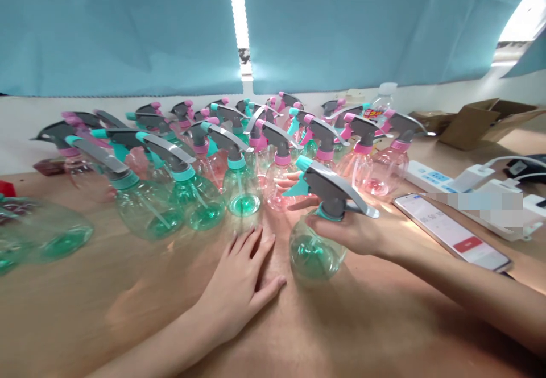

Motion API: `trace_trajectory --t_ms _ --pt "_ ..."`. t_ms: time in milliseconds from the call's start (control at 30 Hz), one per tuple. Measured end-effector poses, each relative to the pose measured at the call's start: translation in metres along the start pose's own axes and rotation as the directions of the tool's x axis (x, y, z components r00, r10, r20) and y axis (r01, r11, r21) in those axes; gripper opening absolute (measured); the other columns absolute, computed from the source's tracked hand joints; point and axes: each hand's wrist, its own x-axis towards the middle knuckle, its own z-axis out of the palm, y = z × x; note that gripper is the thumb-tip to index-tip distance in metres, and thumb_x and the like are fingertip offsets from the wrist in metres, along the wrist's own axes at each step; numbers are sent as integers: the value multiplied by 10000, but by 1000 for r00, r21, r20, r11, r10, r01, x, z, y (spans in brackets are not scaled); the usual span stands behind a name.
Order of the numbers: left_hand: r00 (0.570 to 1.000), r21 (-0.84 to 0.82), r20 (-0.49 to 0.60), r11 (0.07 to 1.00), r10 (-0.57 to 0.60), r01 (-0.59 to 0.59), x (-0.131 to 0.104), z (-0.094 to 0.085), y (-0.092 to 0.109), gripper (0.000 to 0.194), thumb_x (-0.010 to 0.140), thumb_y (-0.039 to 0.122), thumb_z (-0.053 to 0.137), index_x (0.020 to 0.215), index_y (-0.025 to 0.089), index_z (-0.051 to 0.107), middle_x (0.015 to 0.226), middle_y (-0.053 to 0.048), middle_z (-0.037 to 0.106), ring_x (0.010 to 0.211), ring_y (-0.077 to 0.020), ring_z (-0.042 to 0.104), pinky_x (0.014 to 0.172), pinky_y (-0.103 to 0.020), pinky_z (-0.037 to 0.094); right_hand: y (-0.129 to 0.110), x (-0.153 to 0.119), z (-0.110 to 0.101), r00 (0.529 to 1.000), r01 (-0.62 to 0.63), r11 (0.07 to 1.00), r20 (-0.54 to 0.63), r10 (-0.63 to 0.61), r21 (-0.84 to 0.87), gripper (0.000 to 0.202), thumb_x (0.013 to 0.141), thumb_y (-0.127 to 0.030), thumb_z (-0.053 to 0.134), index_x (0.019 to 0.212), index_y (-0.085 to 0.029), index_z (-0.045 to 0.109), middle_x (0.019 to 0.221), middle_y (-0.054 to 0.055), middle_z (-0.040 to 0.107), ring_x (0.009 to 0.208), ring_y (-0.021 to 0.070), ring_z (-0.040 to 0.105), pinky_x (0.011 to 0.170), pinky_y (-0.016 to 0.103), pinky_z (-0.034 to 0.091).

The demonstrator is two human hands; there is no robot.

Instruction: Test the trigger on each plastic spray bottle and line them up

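Observation:
My left hand lies flat on the wooden table, palm down, fingers spread and holding nothing. To its right, my right hand grips a green spray bottle at the neck, thumb in front and fingers reaching behind. This bottle has a clear green body and a grey spray head with a turquoise nozzle and trigger. Just beyond my left fingertips stands another green spray bottle. A pink spray bottle is behind the held one, partly hidden by my right fingers.
Several more green and pink spray bottles crowd the back, and green bottle bodies lie at far left. On the right are a phone, a white power strip with plugs, and an open cardboard box. A blue cloth hangs behind.

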Motion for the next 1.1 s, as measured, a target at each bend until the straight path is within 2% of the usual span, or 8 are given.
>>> trace_trajectory --t_ms 133,333,400,533,733,867,1000,1100 --pt "1000 -27 8 999 -27 27 1 -3 2 593 935 474 488 1408 131 391 1452 -183 418 1340 -348 352 1066 -554 301 3 0 3 998 42 999 -39 -42 -9 468 720 -153 526 1175 -249 575 976 35 663 851 205 648 736 373 563" --pt "999 -102 -45 995 -11 6 1 0 1 538 923 452 506 1374 171 422 1419 -151 455 1319 -343 372 1056 -528 322 -24 1 4 1000 -20 994 -20 17 -106 363 677 -72 519 968 -252 641 765 4 634 635 167 585 663 351 558" --pt "997 -147 -73 988 36 -46 0 0 1 511 929 416 503 1378 194 404 1415 -135 456 1317 -328 377 1054 -504 332 -27 1 8 1000 -7 995 -25 5 -96 367 691 -97 529 1000 -261 640 793 15 651 669 188 617 643 353 552" --pt "982 -250 -165 959 95 -135 -3 0 3 545 930 387 506 1407 209 310 1401 -129 453 1287 -306 413 1044 -479 353 -24 -1 20 998 4 1000 -60 -5 -25 490 717 -129 532 1169 -309 589 952 29 697 871 236 665 701 373 561" --pt "983 -339 -183 936 30 -92 -12 -3 8 630 892 413 531 1423 220 253 1370 -143 477 1230 -334 470 985 -509 401 -29 -4 34 1000 6 995 -14 -4 99 597 726 -149 533 1301 -309 512 1041 41 692 982 259 652 806 447 564" --pt "976 -409 -215 910 -28 -63 -27 -10 7 676 833 457 619 1380 212 304 1297 -151 521 1183 -354 499 958 -525 418 -34 -5 55 999 -52 994 -8 53 98 528 771 -217 573 1285 -326 518 1033 39 680 1006 271 651 807 473 573" --pt "963 -430 -253 902 -92 -26 -56 -23 1 709 832 493 648 1384 246 277 1316 -137 490 1201 -354 486 966 -528 433 -42 -1 89 997 60 988 43 -67 141 492 822 -313 615 1296 -337 485 1167 40 628 1031 237 638 828 430 575" --pt "936 -390 -315 920 -160 26 -85 -30 -7 767 850 542 605 1438 288 184 1312 -119 487 1211 -365 483 967 -527 448 -55 8 120 983 122 982 118 -139 143 512 833 -320 624 1312 -311 444 1064 32 648 984 214 640 829 404 563"
